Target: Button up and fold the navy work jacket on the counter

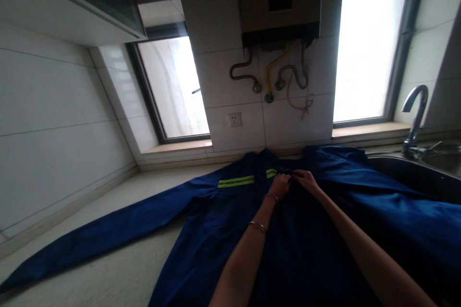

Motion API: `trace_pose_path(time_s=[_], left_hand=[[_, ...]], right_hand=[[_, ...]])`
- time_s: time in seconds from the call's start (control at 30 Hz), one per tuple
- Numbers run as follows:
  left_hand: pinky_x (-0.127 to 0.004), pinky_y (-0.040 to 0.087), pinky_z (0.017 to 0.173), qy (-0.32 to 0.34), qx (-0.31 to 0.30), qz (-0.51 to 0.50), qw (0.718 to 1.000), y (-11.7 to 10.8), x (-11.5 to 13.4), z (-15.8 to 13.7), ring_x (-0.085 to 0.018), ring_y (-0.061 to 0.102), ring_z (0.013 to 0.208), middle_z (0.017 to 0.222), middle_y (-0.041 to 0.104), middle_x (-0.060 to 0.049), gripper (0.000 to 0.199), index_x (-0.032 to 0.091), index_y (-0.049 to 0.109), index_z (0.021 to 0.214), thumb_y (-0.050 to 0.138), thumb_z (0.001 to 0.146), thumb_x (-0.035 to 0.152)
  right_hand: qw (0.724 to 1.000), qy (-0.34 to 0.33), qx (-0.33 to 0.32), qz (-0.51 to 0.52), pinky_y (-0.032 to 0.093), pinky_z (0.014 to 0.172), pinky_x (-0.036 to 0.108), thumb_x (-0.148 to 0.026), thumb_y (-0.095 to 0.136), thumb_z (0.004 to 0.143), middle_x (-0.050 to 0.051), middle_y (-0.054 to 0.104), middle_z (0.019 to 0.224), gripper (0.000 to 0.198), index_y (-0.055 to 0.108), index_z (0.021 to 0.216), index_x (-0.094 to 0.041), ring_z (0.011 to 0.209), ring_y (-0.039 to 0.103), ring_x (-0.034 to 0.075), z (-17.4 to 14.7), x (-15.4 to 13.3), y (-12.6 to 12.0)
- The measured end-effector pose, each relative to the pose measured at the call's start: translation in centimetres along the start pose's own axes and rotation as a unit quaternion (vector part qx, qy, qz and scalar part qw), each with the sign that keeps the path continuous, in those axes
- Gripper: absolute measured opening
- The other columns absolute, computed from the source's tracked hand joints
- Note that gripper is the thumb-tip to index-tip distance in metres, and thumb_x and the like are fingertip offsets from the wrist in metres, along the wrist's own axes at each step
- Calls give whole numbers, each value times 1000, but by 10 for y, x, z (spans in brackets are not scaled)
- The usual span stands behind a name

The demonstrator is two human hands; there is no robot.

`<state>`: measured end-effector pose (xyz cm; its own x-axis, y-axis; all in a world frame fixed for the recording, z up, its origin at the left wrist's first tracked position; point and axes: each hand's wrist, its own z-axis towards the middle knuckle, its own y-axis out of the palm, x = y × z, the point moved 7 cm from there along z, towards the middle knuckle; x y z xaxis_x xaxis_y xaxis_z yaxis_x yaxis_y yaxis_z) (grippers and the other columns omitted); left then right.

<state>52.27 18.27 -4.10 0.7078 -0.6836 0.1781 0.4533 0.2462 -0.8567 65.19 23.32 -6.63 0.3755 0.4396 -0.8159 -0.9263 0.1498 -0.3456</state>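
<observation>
A dark blue work jacket (223, 230) with yellow-green stripes lies spread over the countertop, one sleeve stretched out to the left and the other side reaching over the sink. My left hand (281, 186), with two bangles on its arm, is closed on the jacket's cloth near the upper chest, beside a short stripe. Just to its right, my right hand (304, 180) pinches the same bunched fabric. Fingertips of both hands nearly meet there. Which exact part of the jacket they grip is too dark to make out.
At the right is a sink (391, 160) with a chrome faucet (416, 115). A water heater (281, 5) with pipes hangs on the tiled wall above a socket (235, 120). Pale countertop (144, 264) shows at the left, under a wall cabinet (72, 5).
</observation>
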Motion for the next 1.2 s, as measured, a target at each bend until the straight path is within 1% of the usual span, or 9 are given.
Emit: trace_pose_path(time_s=[0.17,0.37,0.5,0.63,0.77,0.9,1.0,1.1,1.2], left_hand=[[-28,41,89,0,16,-13,1000,3,-7,3,-16,50,97,101,55,-8,21,14,60,95,41,89,18],[-35,39,87,-21,59,138,988,-14,0,-4,-21,45,97,102,51,-10,16,13,58,91,43,86,18],[-37,39,83,-20,89,209,974,-25,9,-7,-22,44,96,104,48,-10,18,13,55,96,42,87,20],[-37,40,81,-20,96,230,968,-27,10,-7,-22,44,94,103,48,-11,20,13,55,98,39,88,21],[-38,39,86,-16,100,235,967,-28,10,-8,-22,46,97,105,50,-11,20,13,55,99,39,89,19],[-41,34,95,-23,121,225,967,-27,9,-9,-24,41,112,122,45,-12,27,15,50,113,38,88,18],[-42,27,103,-1,97,219,971,-17,8,-9,-23,35,121,128,43,-11,32,15,46,119,37,88,15],[-41,26,104,17,36,210,977,-3,4,-6,-21,42,115,114,54,-9,27,14,52,109,37,87,12],[-41,28,102,11,17,201,979,1,1,-5,-20,46,107,104,57,-9,23,12,54,103,40,84,11]], right_hand=[[999,22,-25,14,49,78,34,-39,61,65,5,71,83,31,72,84,-17,82,64,23,-2,2,0],[998,-27,-64,-10,47,83,35,-28,58,66,5,70,90,29,71,89,-16,86,63,23,-5,-7,6],[995,-37,-80,-53,48,81,33,-21,59,64,5,70,91,32,69,93,-17,84,64,21,-7,-10,8],[989,-71,-51,-116,48,80,32,-19,58,65,7,69,92,27,69,90,-16,84,63,21,-10,-24,6],[980,-109,-58,-159,47,80,31,-16,57,67,8,68,92,26,70,90,-17,87,62,21,-12,-37,7],[975,-118,-54,-181,46,80,31,-16,58,67,7,68,90,26,70,90,-17,85,61,21,-12,-41,6],[973,-119,-66,-186,46,81,31,-16,58,66,6,68,89,26,71,88,-18,84,62,22,-13,-41,7],[974,-107,-84,-179,47,79,31,-18,57,66,5,69,89,26,72,88,-19,83,63,21,-14,-40,8],[975,-105,-99,-167,47,76,30,-20,55,68,5,70,87,25,72,85,-19,81,63,21,-16,-40,10]])
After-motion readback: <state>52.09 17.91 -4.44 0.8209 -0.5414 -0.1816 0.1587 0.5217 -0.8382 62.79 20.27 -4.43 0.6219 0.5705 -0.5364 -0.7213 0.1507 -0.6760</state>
